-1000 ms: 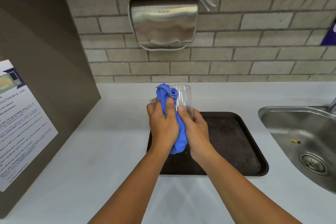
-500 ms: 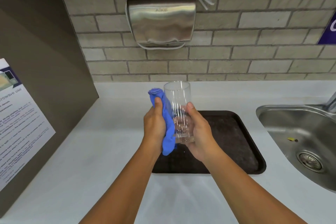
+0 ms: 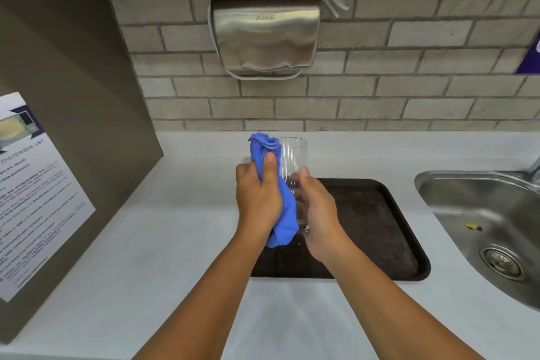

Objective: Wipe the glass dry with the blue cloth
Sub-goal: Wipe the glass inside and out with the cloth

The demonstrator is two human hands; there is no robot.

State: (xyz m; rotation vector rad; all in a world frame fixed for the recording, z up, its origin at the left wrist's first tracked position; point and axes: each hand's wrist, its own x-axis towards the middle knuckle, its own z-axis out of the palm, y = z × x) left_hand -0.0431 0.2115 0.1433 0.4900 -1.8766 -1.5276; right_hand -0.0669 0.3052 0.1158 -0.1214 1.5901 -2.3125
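A clear drinking glass point(image 3: 293, 156) is held upright above the left end of a dark tray. My right hand point(image 3: 317, 213) grips its lower half from the right. My left hand point(image 3: 257, 199) clutches the bunched blue cloth point(image 3: 282, 213) and presses it against the glass's left side. The cloth reaches from the rim down past the base. The glass's lower part is mostly hidden by cloth and fingers.
The dark tray point(image 3: 380, 228) lies on the white counter point(image 3: 175, 228). A steel sink point(image 3: 482, 228) sits at the right. A brown cabinet side with a paper notice point(image 3: 35, 184) stands at the left. A steel hand dryer point(image 3: 264, 32) hangs on the brick wall.
The cloth in my left hand slid down off the glass's upper side half a second ago, and has now moved back up to the rim. My right hand has kept its hold on the glass.
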